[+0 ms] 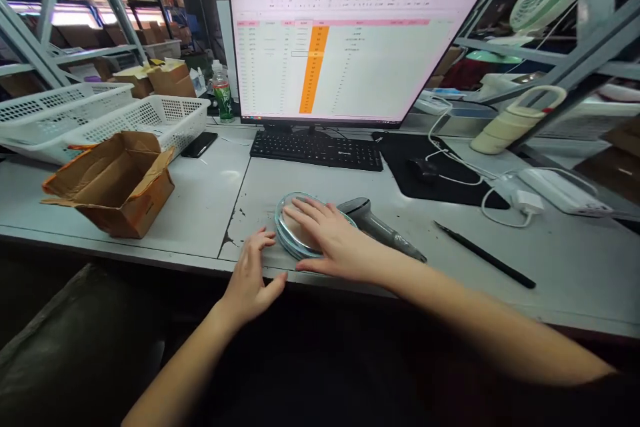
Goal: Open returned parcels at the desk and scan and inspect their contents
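Observation:
A stack of round, clear, glass-like discs or lids (pixel 289 240) lies near the front edge of the desk. My right hand (pixel 327 237) rests flat on top of the stack with its fingers stretched out, covering much of it. Just left of the stack is my left hand (pixel 254 277), holding nothing, its fingers curved and the thumb apart. Behind my right hand, a grey handheld barcode scanner (pixel 383 230) lies on the desk, partly hidden by the hand and stack.
An opened cardboard box (pixel 120 187) stands at the left, before white plastic baskets (pixel 170 113). A phone (pixel 200 145), a bottle (pixel 222 93), a keyboard (pixel 315 149) and a monitor (pixel 340 60) are farther back. A black pen-like tool (pixel 485 255) and a mouse (pixel 424 169) lie right.

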Tool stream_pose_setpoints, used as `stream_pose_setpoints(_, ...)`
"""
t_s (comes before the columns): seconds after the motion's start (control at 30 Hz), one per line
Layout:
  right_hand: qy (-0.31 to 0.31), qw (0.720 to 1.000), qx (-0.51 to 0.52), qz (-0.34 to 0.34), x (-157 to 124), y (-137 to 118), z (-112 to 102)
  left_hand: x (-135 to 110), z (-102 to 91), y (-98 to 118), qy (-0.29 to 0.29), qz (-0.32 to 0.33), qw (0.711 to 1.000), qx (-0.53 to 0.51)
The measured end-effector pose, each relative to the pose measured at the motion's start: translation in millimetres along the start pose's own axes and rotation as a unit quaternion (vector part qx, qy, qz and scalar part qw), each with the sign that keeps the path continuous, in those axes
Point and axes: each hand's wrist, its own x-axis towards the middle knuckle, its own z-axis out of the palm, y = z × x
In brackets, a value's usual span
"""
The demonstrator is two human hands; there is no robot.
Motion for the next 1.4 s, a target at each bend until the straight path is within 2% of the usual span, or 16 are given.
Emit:
stream_pose_setpoints(0.07,0.038,0.997,-0.024,0.056,-11,10,13,3,-5.5,1,-0.014,-0.036,0.999,0.032)
stream_pose_setpoints(0.13,0.068,0.992,-0.037,0.094,-18,14,21,7,-8.7,4,-0.051,-0.060,0.994,0.075)
stream_pose_setpoints(0.23,0.067,0.990,-0.049,0.117,-18,10,28,13,-4.8,9,-0.104,-0.065,0.983,0.137)
stream_pose_setpoints(0.37,0.070,0.987,-0.017,0.142,-12,2,25,17,3.3,17,-0.124,-0.044,0.977,0.168)
stream_pose_setpoints(0.47,0.066,0.979,0.122,0.150,-12,3,13,24,-6.4,27,-0.098,0.026,0.981,0.167)
stream_pose_setpoints(0.57,0.025,0.941,0.303,0.147,-13,7,3,41,-31.2,43,-0.104,0.096,0.973,0.184)
stream_pose_setpoints(0.7,-0.013,0.882,0.452,0.136,-9,11,6,67,-58.8,60,-0.167,0.100,0.952,0.238)
stream_pose_setpoints(0.77,-0.015,0.868,0.480,0.129,-6,9,9,74,-63.1,61,-0.193,0.085,0.953,0.218)
stream_pose_setpoints(0.83,0.009,0.881,0.458,0.117,-6,5,8,75,-63.4,56,-0.210,0.066,0.963,0.155)
stream_pose_setpoints(0.9,0.048,0.910,0.403,0.083,-12,-1,3,73,-63.5,49,-0.213,0.064,0.971,0.092)
stream_pose_setpoints(0.97,0.073,0.943,0.323,0.013,-22,-7,-6,70,-65.3,41,-0.208,0.081,0.973,0.063)
stream_pose_setpoints(1.07,0.069,0.978,0.166,-0.109,-37,-15,-18,72,-71.1,36,-0.220,0.101,0.969,0.050)
stream_pose_setpoints(1.13,0.087,0.982,0.065,-0.154,-44,-21,-23,78,-75.3,37,-0.242,0.113,0.963,0.041)
stream_pose_setpoints(1.27,0.169,0.965,-0.065,-0.191,-44,-32,-28,90,-81.5,48,-0.268,0.134,0.951,0.069)
stream_pose_setpoints(1.33,0.170,0.959,-0.104,-0.201,-41,-35,-30,91,-82.9,53,-0.282,0.139,0.945,0.090)
stream_pose_setpoints(1.4,0.154,0.963,-0.112,-0.192,-38,-33,-29,87,-81.0,53,-0.258,0.148,0.951,0.083)
